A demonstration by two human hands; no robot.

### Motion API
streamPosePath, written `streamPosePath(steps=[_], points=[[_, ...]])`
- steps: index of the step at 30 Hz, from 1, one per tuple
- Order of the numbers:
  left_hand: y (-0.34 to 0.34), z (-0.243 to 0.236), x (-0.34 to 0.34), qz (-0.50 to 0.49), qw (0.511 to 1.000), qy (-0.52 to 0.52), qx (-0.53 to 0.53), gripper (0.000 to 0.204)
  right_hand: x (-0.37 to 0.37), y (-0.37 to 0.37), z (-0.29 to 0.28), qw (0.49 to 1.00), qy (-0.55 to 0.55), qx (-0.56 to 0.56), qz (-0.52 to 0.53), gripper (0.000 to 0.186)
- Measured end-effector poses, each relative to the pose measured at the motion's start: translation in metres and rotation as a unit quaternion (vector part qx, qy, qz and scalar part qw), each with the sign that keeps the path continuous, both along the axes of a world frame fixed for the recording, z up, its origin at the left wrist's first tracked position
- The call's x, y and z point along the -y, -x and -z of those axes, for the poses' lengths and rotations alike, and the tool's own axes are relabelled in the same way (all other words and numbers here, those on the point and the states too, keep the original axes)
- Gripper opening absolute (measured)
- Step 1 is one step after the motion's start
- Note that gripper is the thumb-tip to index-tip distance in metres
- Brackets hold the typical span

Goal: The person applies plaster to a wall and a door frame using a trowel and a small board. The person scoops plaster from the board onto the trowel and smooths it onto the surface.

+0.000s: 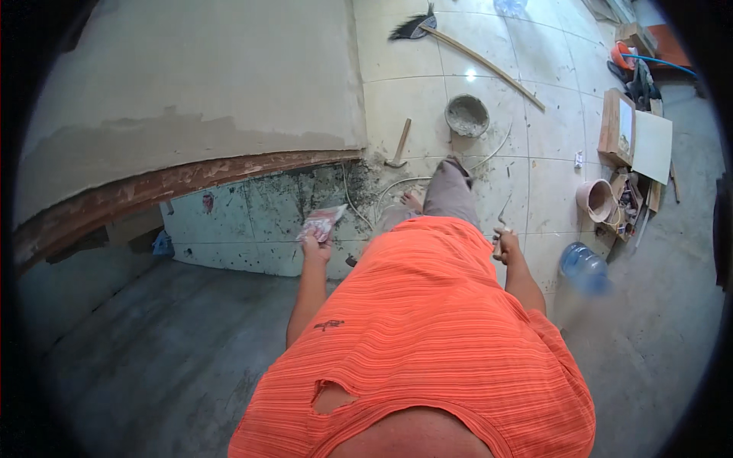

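Note:
My left hand is shut on a small clear plastic packet with red print, held out in front of my orange shirt. My right hand grips the handle of a thin metal tool whose bent shaft points up and away from me. Both hands hang over a tiled floor dirtied with mortar. My legs in grey trousers and one bare foot show between the hands.
A plastered ledge with a reddish edge curves across the left. On the tiles lie a hammer, a pan of mortar, a long-handled broom, white cable, a pink bucket, a blue water bottle and stacked tiles.

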State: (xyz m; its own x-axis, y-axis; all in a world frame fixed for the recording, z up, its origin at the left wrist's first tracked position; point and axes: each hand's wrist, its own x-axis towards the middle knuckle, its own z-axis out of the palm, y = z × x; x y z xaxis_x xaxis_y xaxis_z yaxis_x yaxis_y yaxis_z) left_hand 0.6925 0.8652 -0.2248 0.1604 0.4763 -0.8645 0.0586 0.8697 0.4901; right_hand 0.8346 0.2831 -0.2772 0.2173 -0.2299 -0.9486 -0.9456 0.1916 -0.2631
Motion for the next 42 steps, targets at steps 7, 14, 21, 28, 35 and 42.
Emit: streamPosePath(steps=[7,14,21,28,35,42], points=[[-0.015,-0.009,0.063,0.161,0.985,0.03,-0.048,0.019,-0.005,-0.087,0.049,0.993,0.066,0.034,-0.09,0.035],[-0.116,-0.032,0.117,0.381,0.907,-0.066,-0.168,0.032,-0.047,-0.184,0.158,0.985,0.021,-0.028,-0.168,0.037],[-0.17,0.005,0.149,0.425,0.883,0.002,-0.2,0.033,-0.103,-0.312,0.287,0.99,0.026,-0.019,-0.138,0.03],[-0.174,0.002,0.171,0.381,0.888,0.052,-0.252,0.032,-0.12,-0.392,0.363,0.976,0.078,-0.061,-0.194,0.018],[-0.194,0.01,0.178,0.346,0.896,0.084,-0.264,0.034,-0.104,-0.445,0.417,0.871,0.165,-0.113,-0.449,0.027],[-0.182,0.005,0.177,0.34,0.901,0.08,-0.258,0.04,-0.18,-0.449,0.306,0.733,0.289,-0.015,-0.616,0.031]])
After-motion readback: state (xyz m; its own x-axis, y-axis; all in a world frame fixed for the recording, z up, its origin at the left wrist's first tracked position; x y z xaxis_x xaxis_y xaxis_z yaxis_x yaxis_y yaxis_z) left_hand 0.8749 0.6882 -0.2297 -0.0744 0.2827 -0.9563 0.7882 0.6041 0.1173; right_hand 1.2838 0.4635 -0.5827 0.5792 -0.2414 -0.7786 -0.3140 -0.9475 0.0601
